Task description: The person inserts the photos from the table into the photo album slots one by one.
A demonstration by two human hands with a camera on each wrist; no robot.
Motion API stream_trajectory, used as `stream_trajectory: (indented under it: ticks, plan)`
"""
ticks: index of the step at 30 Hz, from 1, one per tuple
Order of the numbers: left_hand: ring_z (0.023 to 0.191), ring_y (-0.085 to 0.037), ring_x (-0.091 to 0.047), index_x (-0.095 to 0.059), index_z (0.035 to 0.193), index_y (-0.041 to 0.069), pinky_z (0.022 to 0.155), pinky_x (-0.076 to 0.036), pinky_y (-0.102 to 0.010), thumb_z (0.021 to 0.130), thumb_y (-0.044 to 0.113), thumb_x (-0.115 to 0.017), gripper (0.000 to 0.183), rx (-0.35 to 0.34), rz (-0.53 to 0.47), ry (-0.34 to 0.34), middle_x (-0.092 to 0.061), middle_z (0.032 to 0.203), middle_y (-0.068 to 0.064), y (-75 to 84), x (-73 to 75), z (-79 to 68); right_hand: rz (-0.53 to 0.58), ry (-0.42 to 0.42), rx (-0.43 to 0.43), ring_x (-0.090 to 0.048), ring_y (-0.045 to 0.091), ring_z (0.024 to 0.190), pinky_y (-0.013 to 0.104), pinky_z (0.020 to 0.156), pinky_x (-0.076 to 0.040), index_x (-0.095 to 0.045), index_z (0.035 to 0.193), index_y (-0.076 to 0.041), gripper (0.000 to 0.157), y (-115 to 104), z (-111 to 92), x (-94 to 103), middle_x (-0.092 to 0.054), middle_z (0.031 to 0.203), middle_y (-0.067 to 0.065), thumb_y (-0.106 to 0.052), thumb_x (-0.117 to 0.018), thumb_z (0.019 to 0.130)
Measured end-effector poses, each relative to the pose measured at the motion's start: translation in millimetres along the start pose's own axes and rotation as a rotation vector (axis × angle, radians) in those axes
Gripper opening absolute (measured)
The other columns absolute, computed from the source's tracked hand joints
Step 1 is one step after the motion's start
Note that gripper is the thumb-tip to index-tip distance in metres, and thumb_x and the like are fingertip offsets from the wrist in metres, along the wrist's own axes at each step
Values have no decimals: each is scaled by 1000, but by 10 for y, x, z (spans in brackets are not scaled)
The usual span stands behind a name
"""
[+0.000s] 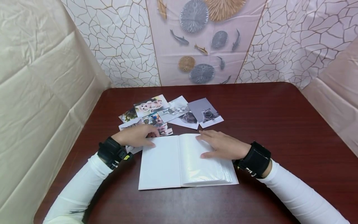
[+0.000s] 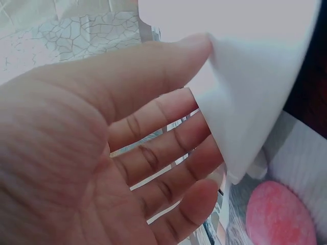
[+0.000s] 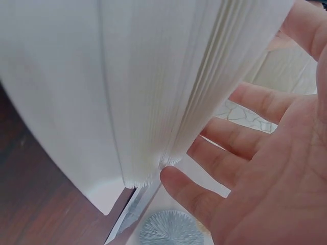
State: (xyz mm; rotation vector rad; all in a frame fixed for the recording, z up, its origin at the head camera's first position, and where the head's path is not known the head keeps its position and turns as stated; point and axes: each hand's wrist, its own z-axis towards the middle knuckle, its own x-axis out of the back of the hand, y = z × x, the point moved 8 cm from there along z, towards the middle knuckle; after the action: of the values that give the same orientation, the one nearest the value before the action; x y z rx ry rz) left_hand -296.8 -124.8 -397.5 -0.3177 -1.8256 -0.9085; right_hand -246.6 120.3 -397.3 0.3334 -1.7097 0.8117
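An open photo album (image 1: 160, 168) lies on the table, a plain white inside cover on the left and clear plastic sleeves (image 1: 202, 168) on the right. My left hand (image 1: 136, 136) holds the album's left edge, thumb on the inside cover (image 2: 250, 66) and fingers behind it. My right hand (image 1: 223, 144) rests on the sleeves near their upper edge, its fingers extended; in the right wrist view they touch the edges of the stacked sleeves (image 3: 168, 76). Behind the album several loose photo prints overlap, including a cat print (image 1: 151, 105) and a grey cat print (image 1: 205, 113).
The dark red-brown table (image 1: 268, 115) reaches to a patterned cloth backdrop (image 1: 128, 40). Pale fabric (image 1: 42, 93) hangs along the left side, and more on the right. Some prints lie under and beside the left hand.
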Motion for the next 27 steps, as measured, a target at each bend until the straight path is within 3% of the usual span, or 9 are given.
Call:
stream_trajectory:
  ticks: [7, 12, 20, 27]
  plan:
    - [90, -18, -53, -65, 113, 15, 80, -47, -31, 84, 26, -72, 32, -20, -9, 14, -61, 100, -1, 19, -7, 2, 2, -5, 1, -32, 31, 138, 54, 106, -32, -44, 145, -18, 76, -8, 5, -6, -34, 154, 13, -59, -61, 84]
    - [89, -19, -55, -65, 116, 13, 79, -48, -30, 85, 25, -72, 34, 2, -8, 33, -62, 102, -3, -6, 32, -3, -2, -8, 4, -32, 32, 138, 54, 107, -31, -44, 145, -18, 76, -10, 5, -5, -33, 154, 14, -59, -61, 84]
    - [81, -16, -58, -66, 119, 12, 73, -53, -27, 85, 24, -72, 37, 134, 31, 141, -65, 96, -2, -259, 278, -73, 1, -6, 11, -33, 32, 137, 54, 106, -31, -44, 145, -17, 76, -16, 5, -2, -34, 153, 14, -59, -61, 84]
    - [87, -20, -60, -61, 124, 9, 68, -55, -30, 81, 25, -76, 49, 270, 32, 191, -66, 102, -9, -570, 447, -182, -6, 0, 17, -34, 32, 136, 54, 106, -32, -44, 144, -16, 76, -14, 5, -3, -36, 152, 15, -59, -60, 84]
